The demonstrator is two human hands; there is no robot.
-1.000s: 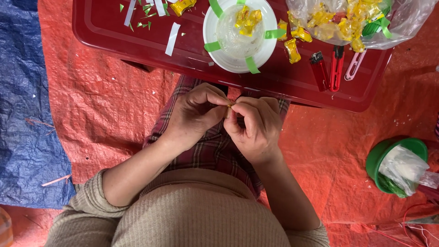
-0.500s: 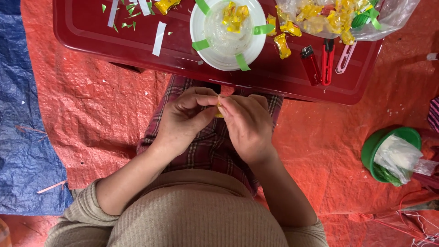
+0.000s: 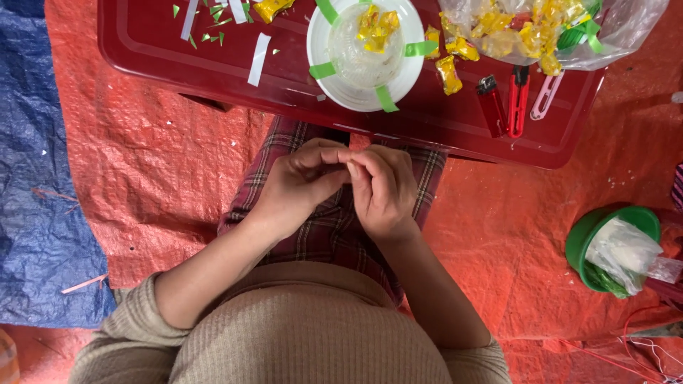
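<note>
My left hand and my right hand meet over my lap, above plaid trousers. The fingertips of both hands press together in a pinch. Whatever sits between them is hidden by the fingers. Just beyond my hands stands a low dark-red table. On it is a white plate with green strips stuck around its rim. A clear cup on the plate holds yellow wrapped pieces.
On the table's right lie loose yellow pieces, a red lighter, a red-handled tool and a clear bag of yellow pieces. White strips lie on the left. A green bowl sits on the orange tarp; a blue tarp lies left.
A small yellow piece showed between my fingertips earlier; my fingers now cover it. My hands stay pinched together over my lap, and the view has shifted slightly.
</note>
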